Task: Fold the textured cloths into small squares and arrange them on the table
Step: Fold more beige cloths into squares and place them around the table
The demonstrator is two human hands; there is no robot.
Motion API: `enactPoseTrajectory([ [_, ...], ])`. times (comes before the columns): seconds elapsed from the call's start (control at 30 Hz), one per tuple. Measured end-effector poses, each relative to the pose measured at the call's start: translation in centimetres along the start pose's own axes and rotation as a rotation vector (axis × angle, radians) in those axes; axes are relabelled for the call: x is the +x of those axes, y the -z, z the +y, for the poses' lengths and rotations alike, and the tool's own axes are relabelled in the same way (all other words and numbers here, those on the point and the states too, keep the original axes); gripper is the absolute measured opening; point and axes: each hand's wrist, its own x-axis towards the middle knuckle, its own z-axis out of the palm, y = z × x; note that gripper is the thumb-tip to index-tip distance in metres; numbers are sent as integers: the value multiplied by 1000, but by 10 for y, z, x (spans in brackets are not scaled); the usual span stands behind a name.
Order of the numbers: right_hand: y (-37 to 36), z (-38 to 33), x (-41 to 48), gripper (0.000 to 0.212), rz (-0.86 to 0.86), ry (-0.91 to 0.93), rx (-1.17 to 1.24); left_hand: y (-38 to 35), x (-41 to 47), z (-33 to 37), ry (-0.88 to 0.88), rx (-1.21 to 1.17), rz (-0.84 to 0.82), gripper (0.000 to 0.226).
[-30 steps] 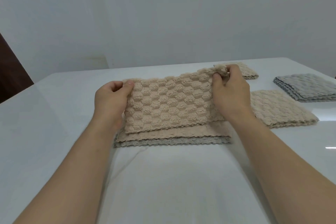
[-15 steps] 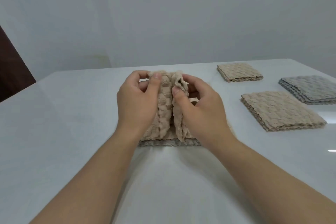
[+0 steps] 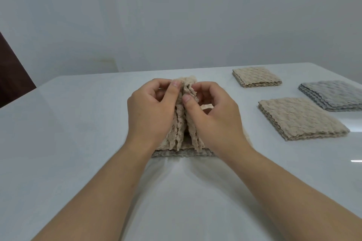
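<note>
Beige cloth (image 3: 179, 129) stands pinched between left hand (image 3: 150, 116) and right hand (image 3: 215, 121).

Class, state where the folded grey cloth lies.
Head view: the folded grey cloth lies at the far right of the table, just beyond the nearer beige folded cloth.

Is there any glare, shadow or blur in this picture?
Head view: the glossy table carries a small white glare streak near the right edge; a soft shadow lies between the forearms; left hand, right hand and beige cloth look sharp.
</note>
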Motion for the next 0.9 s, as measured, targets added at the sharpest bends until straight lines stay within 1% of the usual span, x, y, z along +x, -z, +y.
enactPoseTrajectory([
  [0.13,1,1,1,15,22,10,-34,-1,0,-2,10,-30,-23,13],
  [0.3,0,-1,0,15,34,38,-66,0,1,-6,22,-71,-23,24],
  [0.43,0,-4,0,17,26,31,-75,1,-1,-3,3,-97,-42,15],
  [0.53,1,-5,0,24,18,-18,-16,-1,-3,0,-6,-106,-43,4],
  [0.63,1,-6,1,26,9,-71,64,-2,-3,-1,4,-102,-42,2],
  [0.77,2,-4,1,25,-12,-73,82,0,-3,-1,-24,-61,-64,19],
  [0.9,2,-3,0,25,-24,-56,56,0,-2,-3,-64,-31,-92,24],
])
